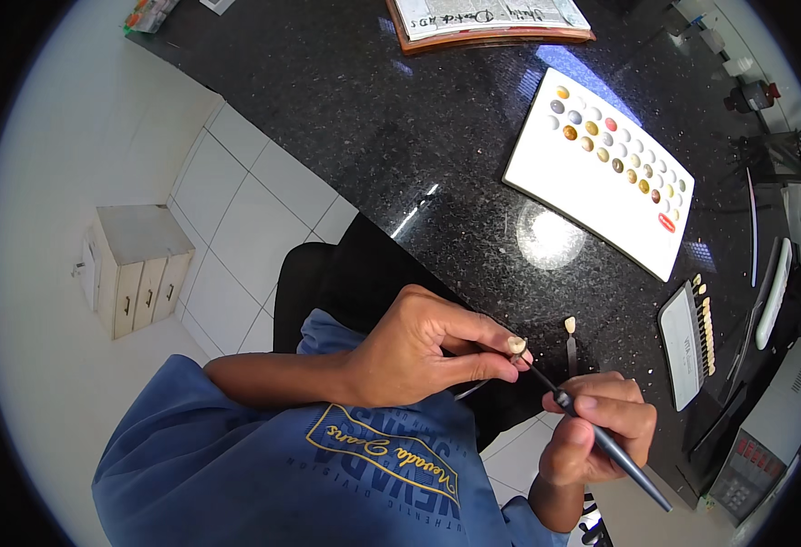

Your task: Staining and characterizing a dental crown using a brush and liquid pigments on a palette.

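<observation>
My left hand (432, 342) pinches a small tooth-shaped dental crown (517, 345) between thumb and fingertips, above the table's near edge. A fine brush (633, 469) with a dark grey handle lies in my right hand (612, 421), gripped by thumb and fingers. Its thin tip points up and left and reaches the crown; whether it touches cannot be told. Just beyond the hands, a single tooth-shade tab (571, 335) rests on the black speckled table (455, 155).
A white palette (555, 187) with several rows of coloured paste dots lies further off. Right of it sits a shade guide (681, 351) holding a row of tooth tabs. A grey device (765, 438) stands far right. A brown-edged board with paper (491, 23) lies at the back.
</observation>
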### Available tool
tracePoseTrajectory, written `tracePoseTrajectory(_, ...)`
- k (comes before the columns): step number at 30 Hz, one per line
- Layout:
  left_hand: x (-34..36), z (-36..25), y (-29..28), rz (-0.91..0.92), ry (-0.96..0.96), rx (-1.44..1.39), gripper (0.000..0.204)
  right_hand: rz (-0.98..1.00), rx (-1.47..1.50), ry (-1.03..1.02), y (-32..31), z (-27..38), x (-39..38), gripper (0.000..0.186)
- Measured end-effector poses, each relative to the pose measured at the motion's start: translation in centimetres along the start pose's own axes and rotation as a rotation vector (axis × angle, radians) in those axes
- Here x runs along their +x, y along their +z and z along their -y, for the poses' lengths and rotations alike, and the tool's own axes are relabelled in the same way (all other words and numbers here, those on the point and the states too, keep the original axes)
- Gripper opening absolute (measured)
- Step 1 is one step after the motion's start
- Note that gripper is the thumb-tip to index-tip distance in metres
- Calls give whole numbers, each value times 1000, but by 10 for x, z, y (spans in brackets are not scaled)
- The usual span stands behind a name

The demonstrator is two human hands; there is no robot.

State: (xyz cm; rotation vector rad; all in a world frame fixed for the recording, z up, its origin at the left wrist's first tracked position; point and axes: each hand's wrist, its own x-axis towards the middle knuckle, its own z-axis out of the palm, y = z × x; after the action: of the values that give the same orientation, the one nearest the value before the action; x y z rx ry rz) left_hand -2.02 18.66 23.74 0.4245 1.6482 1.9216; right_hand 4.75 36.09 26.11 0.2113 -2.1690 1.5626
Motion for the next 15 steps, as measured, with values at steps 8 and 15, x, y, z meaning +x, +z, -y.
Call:
tracePoseTrajectory(8, 1, -2, -4, 31, 66, 72, 13, -489, -197, 83, -47, 8, 54, 19)
tracePoseTrajectory(15, 1, -4, -9, 23, 117, 163, 17, -288, -387, 240, -57, -6, 84, 9)
